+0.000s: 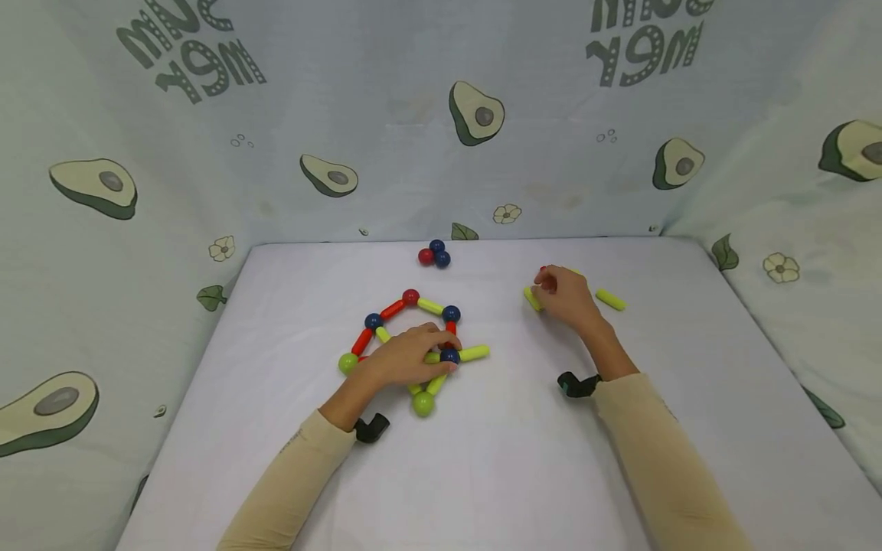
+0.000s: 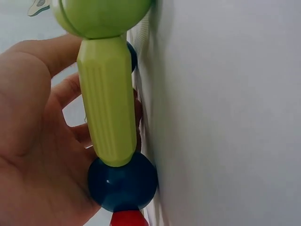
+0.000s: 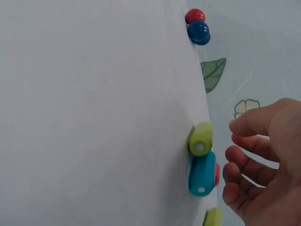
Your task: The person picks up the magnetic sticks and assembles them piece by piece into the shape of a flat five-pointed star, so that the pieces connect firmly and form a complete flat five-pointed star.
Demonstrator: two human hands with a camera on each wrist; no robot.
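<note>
On the table lies a figure of magnetic rods and balls. My left hand [image 1: 406, 356] reaches over it and pinches a dark blue ball [image 1: 449, 357] between thumb and fingers. A yellow-green rod [image 1: 474, 353] sticks out to the right of that ball. In the left wrist view, another yellow-green rod [image 2: 108, 103] joins a green ball [image 2: 101, 16] to a blue ball [image 2: 122, 182]. My right hand [image 1: 566, 297] hovers with loosely bent fingers, holding nothing, beside a yellow-green rod [image 1: 533, 298]. The right wrist view shows a teal rod [image 3: 202, 173] next to a yellow-green rod [image 3: 201, 139].
A red ball [image 1: 426, 257] and two blue balls [image 1: 442, 259] sit together at the table's back edge. Another yellow-green rod [image 1: 610, 299] lies right of my right hand. A printed cloth [image 1: 413, 168] hangs behind the table. Dark wrist devices [image 1: 577, 384] show at both sleeves.
</note>
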